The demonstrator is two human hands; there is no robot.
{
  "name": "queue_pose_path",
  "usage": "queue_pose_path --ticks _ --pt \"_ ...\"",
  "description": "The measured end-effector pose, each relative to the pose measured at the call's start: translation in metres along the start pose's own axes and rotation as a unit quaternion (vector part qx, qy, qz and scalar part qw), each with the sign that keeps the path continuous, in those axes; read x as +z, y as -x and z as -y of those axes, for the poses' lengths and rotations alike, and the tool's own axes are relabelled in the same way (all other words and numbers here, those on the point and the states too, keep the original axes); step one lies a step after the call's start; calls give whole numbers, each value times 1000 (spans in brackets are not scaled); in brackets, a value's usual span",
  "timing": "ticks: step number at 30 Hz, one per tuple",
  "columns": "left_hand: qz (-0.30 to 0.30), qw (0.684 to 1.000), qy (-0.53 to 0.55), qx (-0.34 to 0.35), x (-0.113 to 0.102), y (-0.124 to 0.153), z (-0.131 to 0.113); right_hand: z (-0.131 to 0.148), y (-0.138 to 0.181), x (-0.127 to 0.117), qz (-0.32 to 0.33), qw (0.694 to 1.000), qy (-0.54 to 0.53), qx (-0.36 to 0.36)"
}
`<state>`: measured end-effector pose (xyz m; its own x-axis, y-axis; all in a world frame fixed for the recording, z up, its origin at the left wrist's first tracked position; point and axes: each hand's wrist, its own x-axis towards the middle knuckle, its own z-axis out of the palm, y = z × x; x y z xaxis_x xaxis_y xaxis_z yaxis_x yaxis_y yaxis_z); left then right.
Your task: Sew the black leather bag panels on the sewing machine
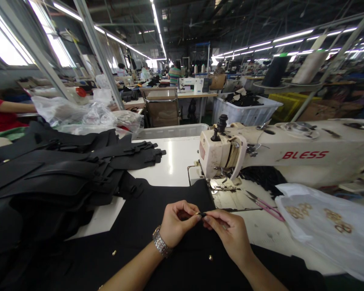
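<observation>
Above a large black panel [145,214] on the sewing table, my two hands meet fingertip to fingertip. My left hand [177,222], with a metal watch on its wrist, pinches a small gold-coloured metal piece at the end of a short black strip [202,214]. The strip's other end is pinched by my right hand [229,230]. Fingers cover most of both pieces. Gold studs [210,258] dot the panel below. Just beyond the hands stands a cream sewing machine [221,153], its presser foot by the panel's far right edge.
Black cut pieces [57,169] are heaped on the left. Pink-handled scissors [265,205] lie right of the needle area. Gold rings [336,218] rest on a white plastic bag [315,242] at right. A person's red sleeve [3,115] shows at far left.
</observation>
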<state>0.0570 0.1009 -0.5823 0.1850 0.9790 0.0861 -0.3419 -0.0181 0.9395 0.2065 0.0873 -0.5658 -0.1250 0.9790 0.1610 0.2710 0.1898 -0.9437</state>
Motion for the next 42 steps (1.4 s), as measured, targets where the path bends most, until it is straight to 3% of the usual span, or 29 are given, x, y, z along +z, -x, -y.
queue_pose_path --ticks 18,26,29,32,35,37,39,42 --pt "3 997 -70 14 5 1 1 3 -7 -3 48 979 -142 140" --pt "10 997 -76 5 6 2 4 -1 -5 -3 54 983 -113 131" --pt "33 988 -149 24 6 3 2 -2 -7 -3 52 980 -112 157" --pt "77 932 -320 154 3 0 -4 -4 -9 -4 44 975 -114 186" --pt "140 814 -450 340 -3 -6 -10 -7 -11 -5 37 970 -113 211" --pt "165 746 -487 423 -7 -11 -11 -9 -13 -4 33 969 -108 221" --pt "183 707 -503 463 -9 -16 -11 -10 -16 -3 33 968 -97 228" --pt "204 681 -515 478 -11 -25 -9 -8 -16 -5 34 970 -77 226"
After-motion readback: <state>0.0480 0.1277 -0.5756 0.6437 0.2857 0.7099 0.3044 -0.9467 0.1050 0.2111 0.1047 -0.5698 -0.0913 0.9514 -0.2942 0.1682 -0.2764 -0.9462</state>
